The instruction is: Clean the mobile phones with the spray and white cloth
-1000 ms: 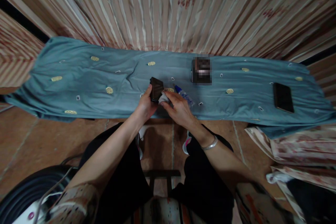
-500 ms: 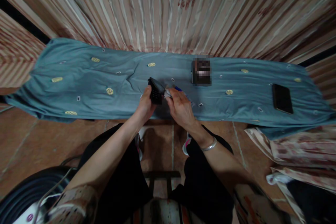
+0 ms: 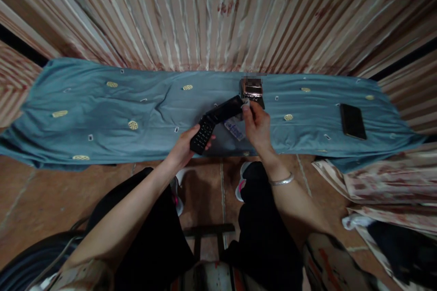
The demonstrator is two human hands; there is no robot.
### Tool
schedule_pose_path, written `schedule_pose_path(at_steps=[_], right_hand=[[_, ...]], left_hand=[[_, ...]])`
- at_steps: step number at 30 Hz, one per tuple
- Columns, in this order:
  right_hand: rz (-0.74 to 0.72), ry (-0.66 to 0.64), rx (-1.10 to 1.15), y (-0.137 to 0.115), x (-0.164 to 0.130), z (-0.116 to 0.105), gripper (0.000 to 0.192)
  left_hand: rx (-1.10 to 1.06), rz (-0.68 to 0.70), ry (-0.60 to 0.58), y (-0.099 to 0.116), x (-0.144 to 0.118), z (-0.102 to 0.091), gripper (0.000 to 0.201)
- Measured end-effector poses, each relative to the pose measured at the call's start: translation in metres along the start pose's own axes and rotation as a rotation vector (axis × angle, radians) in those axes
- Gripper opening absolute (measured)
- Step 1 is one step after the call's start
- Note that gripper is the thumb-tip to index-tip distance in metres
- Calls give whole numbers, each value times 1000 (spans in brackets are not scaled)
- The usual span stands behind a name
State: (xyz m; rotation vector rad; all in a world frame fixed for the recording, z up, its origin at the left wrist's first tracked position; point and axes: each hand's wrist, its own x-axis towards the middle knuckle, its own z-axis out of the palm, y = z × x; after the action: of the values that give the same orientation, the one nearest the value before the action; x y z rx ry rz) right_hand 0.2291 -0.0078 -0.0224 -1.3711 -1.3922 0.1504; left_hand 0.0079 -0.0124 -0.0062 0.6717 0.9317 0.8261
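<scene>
Left hand [image 3: 186, 145] gripped the keypad half of a black flip phone [image 3: 215, 122], fingers wrapped round its lower end, thumb on the edge. Phone was unfolded, almost flat, held up just above the near edge of the blue-green cloth [image 3: 102, 113]. Right hand [image 3: 257, 125] was closed on the far tip of the phone's lid half, pinching it along with a small white wipe [image 3: 245, 105] bunched at the fingertips. Silver bangle [image 3: 282, 180] sat on the right wrist.

Below the phone, a small clear bottle [image 3: 235, 127] lay on the cloth, mostly covered by the phone and the right hand. A small dark boxy item [image 3: 251, 89] stood just behind the right hand, part blurred, can't tell what it is. A black smartphone [image 3: 353, 121] lay flat, screen dark, well apart to the right on the same cloth. Pleated patterned curtain [image 3: 218, 13] hung behind. Person was seated, black trousers, tiled floor [image 3: 41, 191] below.
</scene>
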Motion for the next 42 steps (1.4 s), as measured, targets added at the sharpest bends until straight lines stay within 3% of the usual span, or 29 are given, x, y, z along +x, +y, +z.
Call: schedule_pose_path(at_steps=[5,9,14,20,29,33,38,42], right_hand=[[102,-21,33,17,7,-7,46],[101,-40,23,22,5,-5,46],[-33,-20,-116,19,1,-1,44],[-236,-165,-283,15,-4,10,46],[-268,-349,-274,-9,-21,24,49],[-299,-427,-246,-20,-30,30,50],[-301,-385,-273,-11,-23,29,47],[-276,-255,-310,8,-10,24,46]], left_hand=[[12,-112,-173,-5,-8,3,41],[-18,-151,-206,-7,-11,3,39],[-75,-210,-169,-7,-13,7,41],[-113,-268,-108,-3,-18,15,44],[-168,-226,-140,-3,-17,3,40],[-191,-221,-82,-2,-15,3,42],[-166,-257,-63,1,-16,7,47],[-148,-272,-97,0,-17,9,46]])
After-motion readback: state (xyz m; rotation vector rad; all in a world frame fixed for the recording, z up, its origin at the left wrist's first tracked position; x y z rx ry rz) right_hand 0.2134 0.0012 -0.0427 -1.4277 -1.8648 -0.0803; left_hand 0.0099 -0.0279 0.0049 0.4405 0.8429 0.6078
